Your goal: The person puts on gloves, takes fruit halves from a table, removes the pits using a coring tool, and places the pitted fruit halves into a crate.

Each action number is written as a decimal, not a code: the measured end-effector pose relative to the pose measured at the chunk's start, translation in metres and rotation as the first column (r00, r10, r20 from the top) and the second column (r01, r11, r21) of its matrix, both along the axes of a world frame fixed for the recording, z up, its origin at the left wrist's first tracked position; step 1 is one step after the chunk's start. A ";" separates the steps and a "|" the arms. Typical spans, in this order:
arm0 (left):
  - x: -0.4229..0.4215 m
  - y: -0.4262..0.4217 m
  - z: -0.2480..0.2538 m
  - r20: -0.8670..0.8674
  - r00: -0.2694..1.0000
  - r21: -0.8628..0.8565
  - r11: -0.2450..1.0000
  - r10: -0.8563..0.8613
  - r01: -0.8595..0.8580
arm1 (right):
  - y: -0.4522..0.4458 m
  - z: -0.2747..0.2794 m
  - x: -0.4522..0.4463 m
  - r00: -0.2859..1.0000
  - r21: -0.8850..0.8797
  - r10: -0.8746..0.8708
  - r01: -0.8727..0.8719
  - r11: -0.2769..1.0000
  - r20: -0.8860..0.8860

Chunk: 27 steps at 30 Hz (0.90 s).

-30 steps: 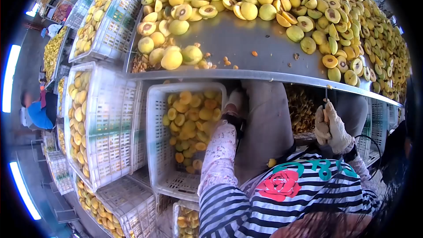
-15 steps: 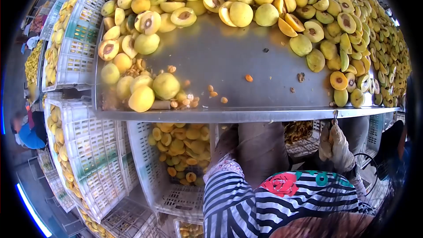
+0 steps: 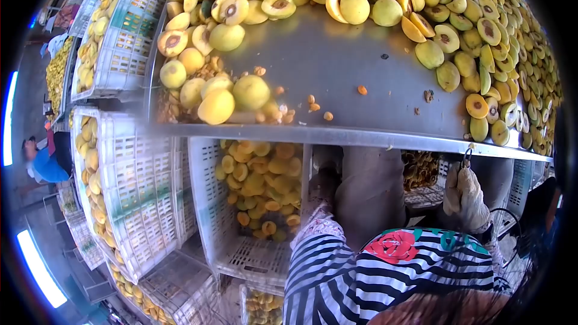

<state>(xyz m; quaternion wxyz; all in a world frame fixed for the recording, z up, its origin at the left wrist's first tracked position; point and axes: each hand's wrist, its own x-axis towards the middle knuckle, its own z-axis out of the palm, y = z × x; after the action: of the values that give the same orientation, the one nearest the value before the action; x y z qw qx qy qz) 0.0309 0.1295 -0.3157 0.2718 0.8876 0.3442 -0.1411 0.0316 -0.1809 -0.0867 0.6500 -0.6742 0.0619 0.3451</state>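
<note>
I can see a metal desk with a shiny front edge. Fruit is heaped along its far side and spreads thickly down the right, mixed with cut halves, some showing brown centres. More fruit sits at the near left corner among kernels. Across the grey middle lie an orange bit, a dark speck and a brown scrap.
</note>
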 end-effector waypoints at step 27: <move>-0.137 0.165 -0.018 0.025 0.998 -0.100 0.993 -0.060 0.062 | 0.056 0.047 -0.038 0.988 0.065 0.143 -0.147 0.987 0.065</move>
<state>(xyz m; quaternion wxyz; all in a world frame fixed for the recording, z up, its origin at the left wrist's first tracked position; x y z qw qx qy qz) -0.1058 0.2947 -0.3335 0.3154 0.8844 0.3063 -0.1565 -0.0067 -0.1248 -0.0398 0.6478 -0.6639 -0.0191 0.3730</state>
